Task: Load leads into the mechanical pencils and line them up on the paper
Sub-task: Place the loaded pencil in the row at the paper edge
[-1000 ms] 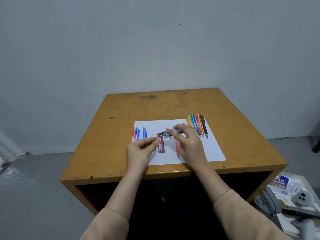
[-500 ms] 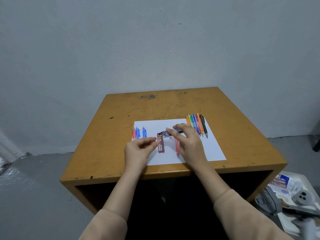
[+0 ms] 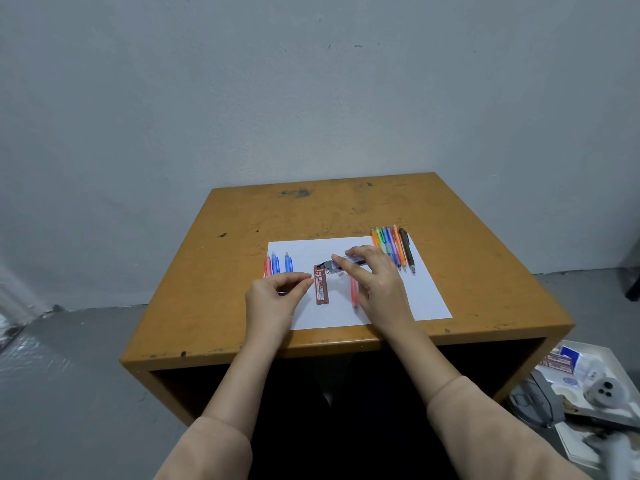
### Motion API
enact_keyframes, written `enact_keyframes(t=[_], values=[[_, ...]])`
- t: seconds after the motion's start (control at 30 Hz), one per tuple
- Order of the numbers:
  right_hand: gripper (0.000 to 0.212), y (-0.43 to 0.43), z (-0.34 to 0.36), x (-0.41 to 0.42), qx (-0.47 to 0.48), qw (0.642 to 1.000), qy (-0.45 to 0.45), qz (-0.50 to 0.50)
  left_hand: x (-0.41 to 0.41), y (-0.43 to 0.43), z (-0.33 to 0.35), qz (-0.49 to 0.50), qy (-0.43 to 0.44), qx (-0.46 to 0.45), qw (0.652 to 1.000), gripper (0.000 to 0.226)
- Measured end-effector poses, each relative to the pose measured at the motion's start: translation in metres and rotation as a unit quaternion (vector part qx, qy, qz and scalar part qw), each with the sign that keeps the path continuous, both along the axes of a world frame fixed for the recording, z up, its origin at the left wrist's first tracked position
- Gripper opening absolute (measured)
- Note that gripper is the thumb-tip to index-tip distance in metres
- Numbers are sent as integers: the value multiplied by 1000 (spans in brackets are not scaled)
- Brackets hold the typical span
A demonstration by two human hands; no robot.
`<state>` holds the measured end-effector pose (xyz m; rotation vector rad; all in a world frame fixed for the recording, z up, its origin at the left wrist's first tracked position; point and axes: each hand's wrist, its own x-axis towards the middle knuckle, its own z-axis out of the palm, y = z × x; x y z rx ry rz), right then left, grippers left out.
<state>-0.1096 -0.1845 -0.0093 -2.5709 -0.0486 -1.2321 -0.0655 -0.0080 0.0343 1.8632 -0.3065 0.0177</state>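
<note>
- Free room for either hand: the far half of the worn yellow-brown wooden table (image 3: 346,209).
- A row of six coloured mechanical pencils (image 3: 393,249) blocks the far right corner of the white paper sheet (image 3: 426,299).
- Three red and blue mechanical pencils (image 3: 277,263) block the sheet's left edge, just beyond my left hand (image 3: 273,299).
- A flat red lead box (image 3: 321,285) lies between my hands.
- A pink mechanical pencil (image 3: 353,289) lies against my right hand (image 3: 374,285), which grips a clear plastic lead case (image 3: 358,260).
- The sheet's near right part is free.

The left hand (image 3: 273,301) is drawn a touch to the left, so that its wrist is set slightly further from the red lead pack (image 3: 321,285) (the shift is small). The table (image 3: 346,209), with everything on it, is seen marginally higher in the view.
</note>
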Motion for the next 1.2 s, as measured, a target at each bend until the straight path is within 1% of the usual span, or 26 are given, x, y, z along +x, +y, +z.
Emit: enact_keyframes(t=[0.13, 0.33, 0.53, 0.67, 0.83, 0.93, 1.07, 1.2], values=[[64, 0, 0, 0, 0, 1000, 2, -1, 2, 3, 2, -5, -42, 35, 999, 5], [62, 1, 2, 0, 10, 1000, 2, -2, 4, 11, 4, -5, -59, 62, 996, 11], [59, 2, 2, -1, 16, 1000, -2, -12, 7, 20, 1, 13, -58, 74, 995, 7], [56, 0, 1, 1, 21, 1000, -13, -11, 10, 24, -5, 10, -65, 73, 995, 7], [50, 1, 2, 0, 46, 999, -10, -12, 11, 28, -17, 3, -108, 79, 991, 7], [53, 3, 2, -1, 62, 998, -9, -9, 13, 29, -26, -3, -141, 77, 987, 7], [55, 7, 5, -4, 98, 995, -20, -24, 15, 29, -31, 9, -141, 76, 987, 10], [58, 7, 6, -4, 115, 993, -15, -14, 15, 28, -32, 12, -129, 68, 989, 12]])
